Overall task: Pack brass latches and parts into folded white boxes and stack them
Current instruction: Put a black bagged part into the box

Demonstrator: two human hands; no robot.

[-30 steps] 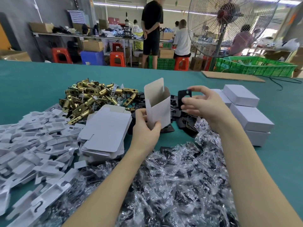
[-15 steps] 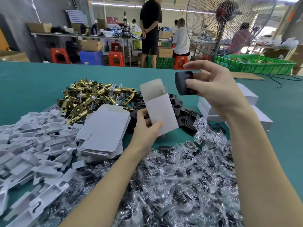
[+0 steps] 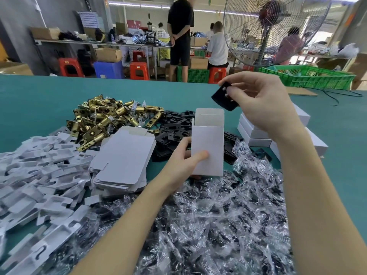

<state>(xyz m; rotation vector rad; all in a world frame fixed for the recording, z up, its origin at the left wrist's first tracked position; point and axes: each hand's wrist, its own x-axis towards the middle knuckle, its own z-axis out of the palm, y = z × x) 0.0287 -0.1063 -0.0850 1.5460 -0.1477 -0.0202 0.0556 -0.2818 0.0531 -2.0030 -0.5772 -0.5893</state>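
Teal counter (image 3: 39, 100) carried the open white box (image 3: 207, 143) upright in the left hand (image 3: 179, 165), thumb on its front. Brass latches (image 3: 103, 118) lay left of the box, stacked boxes (image 3: 256, 133) right, fan (image 3: 272, 26) beyond. Above the box, the right hand (image 3: 262, 104) pinched a black plate (image 3: 223, 96).

You will find no words or numbers here that you can read. The white box (image 3: 207, 143) has plain sides. The sheet on the far wall (image 3: 87, 17) behind it is too blurry.
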